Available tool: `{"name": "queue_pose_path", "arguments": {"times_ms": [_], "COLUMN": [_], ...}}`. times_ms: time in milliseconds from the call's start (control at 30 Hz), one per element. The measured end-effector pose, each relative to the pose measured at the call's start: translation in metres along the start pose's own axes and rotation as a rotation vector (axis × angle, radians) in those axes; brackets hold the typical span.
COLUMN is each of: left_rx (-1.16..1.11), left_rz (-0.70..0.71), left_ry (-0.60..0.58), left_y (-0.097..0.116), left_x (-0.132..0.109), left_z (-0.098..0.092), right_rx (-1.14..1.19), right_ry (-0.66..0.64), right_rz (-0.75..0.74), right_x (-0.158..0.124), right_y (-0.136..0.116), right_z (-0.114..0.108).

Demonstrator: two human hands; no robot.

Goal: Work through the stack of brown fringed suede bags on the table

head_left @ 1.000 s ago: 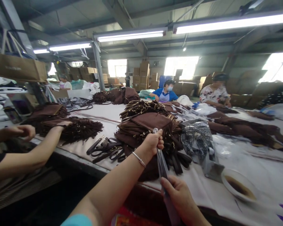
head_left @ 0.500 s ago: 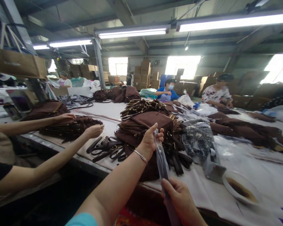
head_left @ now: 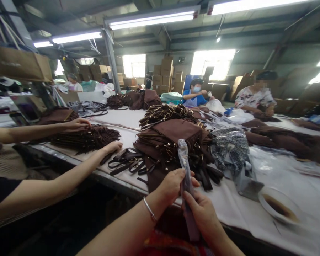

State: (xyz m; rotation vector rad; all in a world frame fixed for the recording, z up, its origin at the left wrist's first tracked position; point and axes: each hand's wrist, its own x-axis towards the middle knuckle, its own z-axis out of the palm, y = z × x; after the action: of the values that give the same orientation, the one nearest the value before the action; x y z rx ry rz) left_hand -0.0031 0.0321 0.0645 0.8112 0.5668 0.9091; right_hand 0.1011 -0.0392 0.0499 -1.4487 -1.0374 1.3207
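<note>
A long, narrow purplish-grey strip in clear plastic point(head_left: 186, 165) stands nearly upright before me, its top end free. My left hand point(head_left: 173, 185) grips it around the middle, thumb pressed on it. Just below, my right hand point(head_left: 202, 209) is closed on the same strip with the thumb on its front; the lower end hangs below that hand over the table edge. Behind it lies a pile of brown fringed bags point(head_left: 173, 133) with gold-coloured clasps. Dark straps point(head_left: 130, 161) lie to the left of this pile.
At left, a co-worker's hands point(head_left: 113, 146) are at a second brown fringed stack point(head_left: 88, 138). To the right are a speckled plastic-wrapped bundle point(head_left: 229, 149), a grey block-like object point(head_left: 248, 186) and a bowl of brown liquid point(head_left: 280, 206). Other people sit across the table.
My left hand has slid down the strip from near its top to just above my right hand. The co-worker's nearer hand has lowered to the table. The view has shifted slightly.
</note>
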Motion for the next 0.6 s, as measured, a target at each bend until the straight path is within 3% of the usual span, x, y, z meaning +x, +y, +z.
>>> {"name": "queue_pose_path", "arguments": {"times_ms": [233,367,467,600], "left_rx": [-0.131,-0.156,-0.064,0.039], "left_rz": [0.005,-0.019,-0.018,-0.029], "left_ry": [0.105,0.083,0.087,0.108], "left_y": [0.016,0.015,0.014,0.017], "left_x": [0.014,0.010,0.007,0.001], "left_z": [0.020,0.015,0.004,-0.001], "right_rx": [-0.094,-0.199,-0.202,-0.207], "right_ry": [-0.022,-0.062,-0.043,0.093], "right_rz": [-0.058,-0.116,-0.199,-0.282], "right_x": [-0.003,-0.002,0.015,0.054], "right_y": [0.005,0.007,-0.013,-0.058], "right_z": [0.001,-0.010,-0.024,-0.026]}}
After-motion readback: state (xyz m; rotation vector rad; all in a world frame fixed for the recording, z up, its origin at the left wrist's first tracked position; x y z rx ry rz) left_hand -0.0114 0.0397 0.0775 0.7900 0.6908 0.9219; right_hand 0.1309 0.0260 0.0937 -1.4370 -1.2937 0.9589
